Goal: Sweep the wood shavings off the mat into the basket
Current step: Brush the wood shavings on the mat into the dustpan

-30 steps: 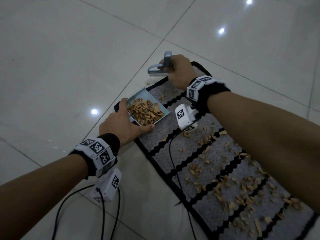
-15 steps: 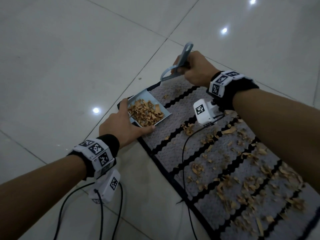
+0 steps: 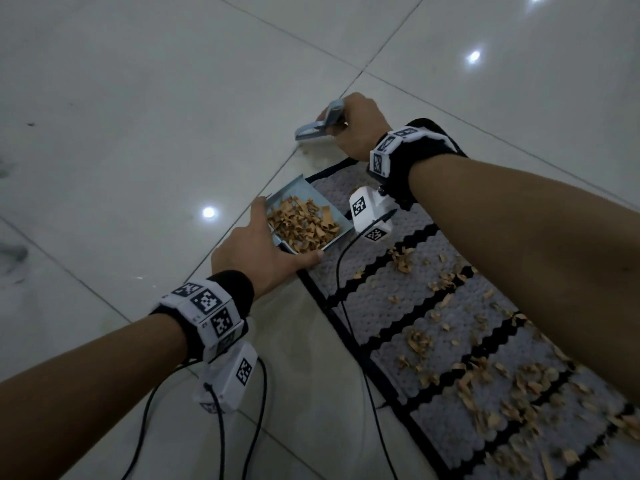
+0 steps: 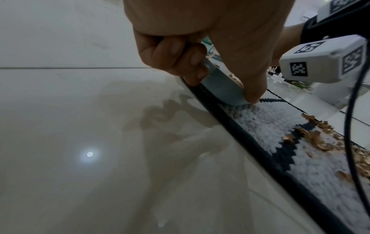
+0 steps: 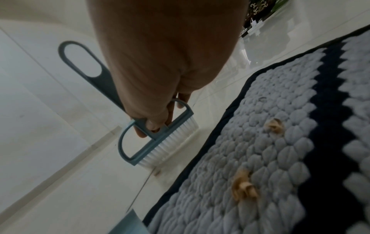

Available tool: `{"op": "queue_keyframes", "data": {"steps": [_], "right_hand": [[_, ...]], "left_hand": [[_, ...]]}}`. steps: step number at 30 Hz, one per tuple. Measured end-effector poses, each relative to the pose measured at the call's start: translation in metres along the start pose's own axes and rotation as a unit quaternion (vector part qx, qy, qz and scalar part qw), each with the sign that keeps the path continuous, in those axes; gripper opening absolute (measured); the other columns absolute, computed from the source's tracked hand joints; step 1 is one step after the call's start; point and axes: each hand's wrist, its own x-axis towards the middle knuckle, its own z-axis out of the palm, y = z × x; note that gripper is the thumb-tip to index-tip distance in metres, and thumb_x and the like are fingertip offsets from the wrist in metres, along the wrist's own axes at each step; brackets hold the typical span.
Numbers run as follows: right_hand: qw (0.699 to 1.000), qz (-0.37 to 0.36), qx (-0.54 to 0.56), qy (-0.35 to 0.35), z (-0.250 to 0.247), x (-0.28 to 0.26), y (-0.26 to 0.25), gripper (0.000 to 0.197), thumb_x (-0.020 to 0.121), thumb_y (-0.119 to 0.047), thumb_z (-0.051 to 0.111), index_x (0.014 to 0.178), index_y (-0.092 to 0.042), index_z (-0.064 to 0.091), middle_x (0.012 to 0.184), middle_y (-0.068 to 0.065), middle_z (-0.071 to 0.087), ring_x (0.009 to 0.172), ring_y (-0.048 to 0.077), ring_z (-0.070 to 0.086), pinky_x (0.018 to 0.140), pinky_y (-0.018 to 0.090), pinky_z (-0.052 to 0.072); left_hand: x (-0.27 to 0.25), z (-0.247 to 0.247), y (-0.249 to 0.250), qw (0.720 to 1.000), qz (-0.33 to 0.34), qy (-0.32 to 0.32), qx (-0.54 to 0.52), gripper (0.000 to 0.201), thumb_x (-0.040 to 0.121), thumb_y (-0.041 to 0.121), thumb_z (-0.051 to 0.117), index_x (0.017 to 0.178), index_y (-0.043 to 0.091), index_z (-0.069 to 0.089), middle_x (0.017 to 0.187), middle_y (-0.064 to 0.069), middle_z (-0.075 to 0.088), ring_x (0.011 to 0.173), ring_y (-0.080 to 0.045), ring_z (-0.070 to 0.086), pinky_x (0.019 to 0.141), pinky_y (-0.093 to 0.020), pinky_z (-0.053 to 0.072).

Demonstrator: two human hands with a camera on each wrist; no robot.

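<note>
While most wood shavings (image 3: 491, 379) lie scattered on the grey-and-black mat (image 3: 408, 306), the left hand (image 3: 256, 251) grips the shaving-filled blue basket (image 3: 304, 221) at its corner and the right hand (image 3: 356, 128) clasps a brush (image 5: 158, 139) over the floor (image 3: 138, 116).

Floor (image 3: 121, 133) left of mat (image 3: 398, 296): open passage. Mat's near corner: blocked by dustpan (image 3: 294, 194); shavings (image 3: 485, 375) beyond.

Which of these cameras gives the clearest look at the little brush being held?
The right wrist view: the blue brush shows whole, with looped handle, frame and white bristles, gripped by the right hand over the floor. The head view shows it small and partly hidden. The left wrist view does not show it.
</note>
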Motion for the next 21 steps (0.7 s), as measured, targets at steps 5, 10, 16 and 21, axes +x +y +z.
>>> {"op": "queue_keyframes", "data": {"steps": [5,10,16,21], "right_hand": [[0.998,-0.013,0.015,-0.063,-0.012,0.0,0.003,0.011,0.086,-0.008,0.06,0.09,-0.009,0.07,0.092,0.013,0.068,0.083,0.024,0.059,0.067,0.025,0.042],[0.996,-0.028,0.023,-0.085,-0.049,-0.017,0.019,0.017,0.086,-0.003,0.055,0.089,-0.01,0.07,0.087,0.006,0.066,0.079,0.015,0.061,0.072,0.027,0.047],[0.997,-0.018,0.013,-0.07,-0.056,-0.032,0.029,0.017,0.088,-0.005,0.056,0.093,-0.008,0.071,0.089,0.006,0.067,0.089,0.022,0.062,0.081,0.035,0.05],[0.996,-0.037,0.038,-0.065,-0.028,-0.048,0.02,0.015,0.09,-0.006,0.058,0.099,-0.006,0.07,0.098,0.01,0.068,0.09,0.023,0.059,0.081,0.035,0.048]], "left_hand": [[-0.002,-0.001,-0.002,1.0,-0.002,0.0,-0.002,0.109,0.059,0.076,0.073,0.143,0.031,0.021,0.121,0.004,0.061,0.101,-0.023,0.062,0.07,-0.027,0.044],[-0.001,0.0,-0.002,1.0,0.002,-0.002,0.002,0.11,0.058,0.078,0.072,0.143,0.031,0.02,0.121,0.004,0.061,0.1,-0.023,0.062,0.069,-0.028,0.045],[-0.004,-0.002,0.002,1.0,-0.004,-0.007,0.017,0.113,0.059,0.079,0.07,0.146,0.029,0.018,0.123,0.0,0.06,0.1,-0.025,0.061,0.067,-0.028,0.042],[-0.005,0.0,0.001,1.0,0.002,-0.006,0.024,0.11,0.059,0.078,0.071,0.144,0.029,0.021,0.122,0.0,0.061,0.099,-0.026,0.062,0.066,-0.028,0.042]]}}
